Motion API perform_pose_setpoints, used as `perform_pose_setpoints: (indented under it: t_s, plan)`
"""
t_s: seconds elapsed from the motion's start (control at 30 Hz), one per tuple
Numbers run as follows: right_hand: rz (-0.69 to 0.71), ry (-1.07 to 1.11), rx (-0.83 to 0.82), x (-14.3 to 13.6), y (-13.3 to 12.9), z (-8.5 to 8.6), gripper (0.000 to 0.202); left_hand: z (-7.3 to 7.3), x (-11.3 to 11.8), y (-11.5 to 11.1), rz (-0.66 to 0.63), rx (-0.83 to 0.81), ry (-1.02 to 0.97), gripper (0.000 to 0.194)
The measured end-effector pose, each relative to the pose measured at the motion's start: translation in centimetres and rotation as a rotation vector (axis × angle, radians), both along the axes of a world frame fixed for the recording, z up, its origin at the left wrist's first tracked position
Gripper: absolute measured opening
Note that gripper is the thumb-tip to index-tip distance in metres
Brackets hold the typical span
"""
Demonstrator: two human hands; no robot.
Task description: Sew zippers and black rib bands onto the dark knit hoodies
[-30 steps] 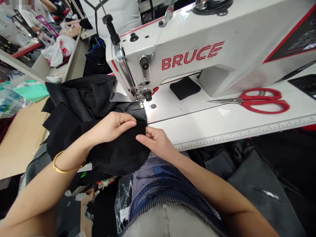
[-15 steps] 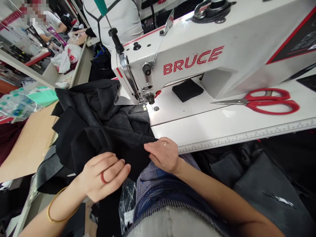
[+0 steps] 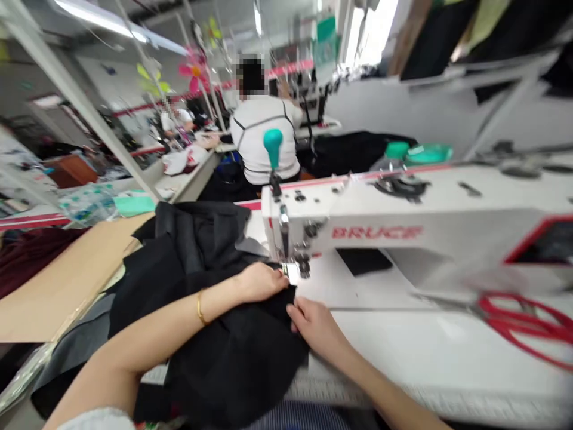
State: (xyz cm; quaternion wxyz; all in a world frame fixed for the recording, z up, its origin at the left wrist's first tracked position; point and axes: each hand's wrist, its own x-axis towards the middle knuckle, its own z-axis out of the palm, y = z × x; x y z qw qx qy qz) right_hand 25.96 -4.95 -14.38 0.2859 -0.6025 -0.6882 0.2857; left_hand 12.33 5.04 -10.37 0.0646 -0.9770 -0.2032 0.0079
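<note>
Black fabric (image 3: pixel 242 358) lies bunched on the left of the sewing machine (image 3: pixel 376 227) and hangs over the table's front edge. Close in front of the presser foot (image 3: pixel 304 267), my left hand (image 3: pixel 262 282) rests on the fabric with its fingers curled onto the edge. My right hand (image 3: pixel 316 322) pinches the same fabric's right edge between thumb and fingers, a little nearer to me. Behind my left arm, a dark grey part (image 3: pixel 197 239) of the heap is piled up beside the machine head. The picture is blurred, so fine stitching cannot be made out.
Red-handled scissors (image 3: pixel 523 322) lie on the right of the white table (image 3: pixel 385 340). A folded black cloth piece (image 3: pixel 364 261) sits under the machine arm. Brown board (image 3: pixel 67 275) lies at left. One person in white (image 3: pixel 264 137) sits beyond the machine.
Both hands have moved forward with the fabric edge, from near my lap up to the needle area. The head view has tilted up, showing more of the room.
</note>
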Motion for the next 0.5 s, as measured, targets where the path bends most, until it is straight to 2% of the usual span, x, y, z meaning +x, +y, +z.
perform_pose_setpoints:
  t_s: [0.03,0.1,0.17,0.23,0.3,0.4,0.5]
  plan:
    - [0.035,0.066,-0.138,0.5,0.7,-0.1,0.028,-0.4,0.2,0.8,-0.01,-0.017,0.0,0.021]
    - [0.129,0.124,-0.31,1.4,2.0,0.0,0.025,-0.8,0.2,2.0,-0.001,-0.067,-0.023,0.016]
    - [0.265,0.081,-0.319,2.2,3.2,0.3,0.02,-1.2,0.0,2.5,0.033,-0.134,-0.06,0.017]
    - [0.38,-0.075,-0.157,2.9,4.1,0.6,0.017,-1.5,-0.2,2.7,0.075,-0.208,-0.088,0.017]
    - [0.392,-0.262,0.075,3.4,4.9,0.3,0.014,-1.8,-0.4,2.8,0.124,-0.27,-0.106,0.018]
    - [0.294,-0.377,0.375,3.8,5.7,-1.1,0.015,-2.4,-0.4,3.1,0.191,-0.334,-0.118,0.02]
    - [0.201,-0.364,0.537,3.9,6.0,-2.6,0.021,-2.6,-0.4,3.3,0.223,-0.418,-0.15,0.021]
